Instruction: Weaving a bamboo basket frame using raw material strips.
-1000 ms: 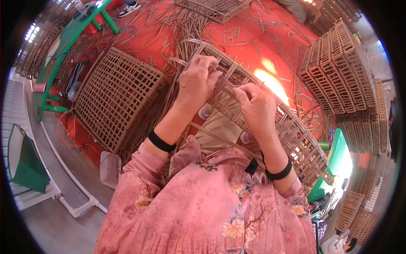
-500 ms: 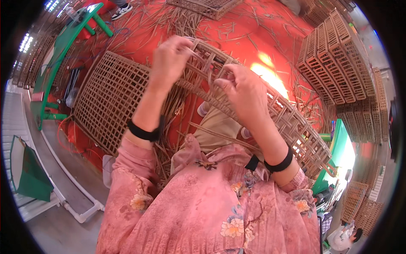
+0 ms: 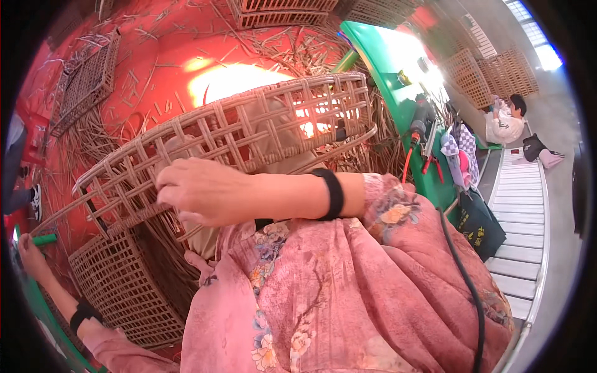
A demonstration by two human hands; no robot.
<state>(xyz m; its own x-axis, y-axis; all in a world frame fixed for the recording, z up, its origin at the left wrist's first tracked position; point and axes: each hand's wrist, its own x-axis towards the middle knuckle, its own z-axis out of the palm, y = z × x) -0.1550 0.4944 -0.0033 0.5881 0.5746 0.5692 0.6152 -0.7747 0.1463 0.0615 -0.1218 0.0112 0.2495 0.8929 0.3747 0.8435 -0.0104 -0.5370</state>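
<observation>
Head: left hand (image 3: 31, 253) pinches one strand (image 3: 62, 213); right hand (image 3: 202, 191), grip unclear, overlaps one basket (image 3: 222, 122).

The right hand (image 3: 196, 191) covers a bit of the woven basket (image 3: 242, 127), so you can't tell if its fingers pinch a strip. The left hand (image 3: 30, 253) is small and near the dark round rim, and what it holds is too hard to see. A second woven basket (image 3: 118, 289) has its top hidden behind the first one. Bright light washes out part of the green table (image 3: 413, 74). By the left rim, most of someone with a black-and-white shoe (image 3: 36, 202) is cut off. The far person in white (image 3: 507, 127) is too small to show what their hands do.
</observation>
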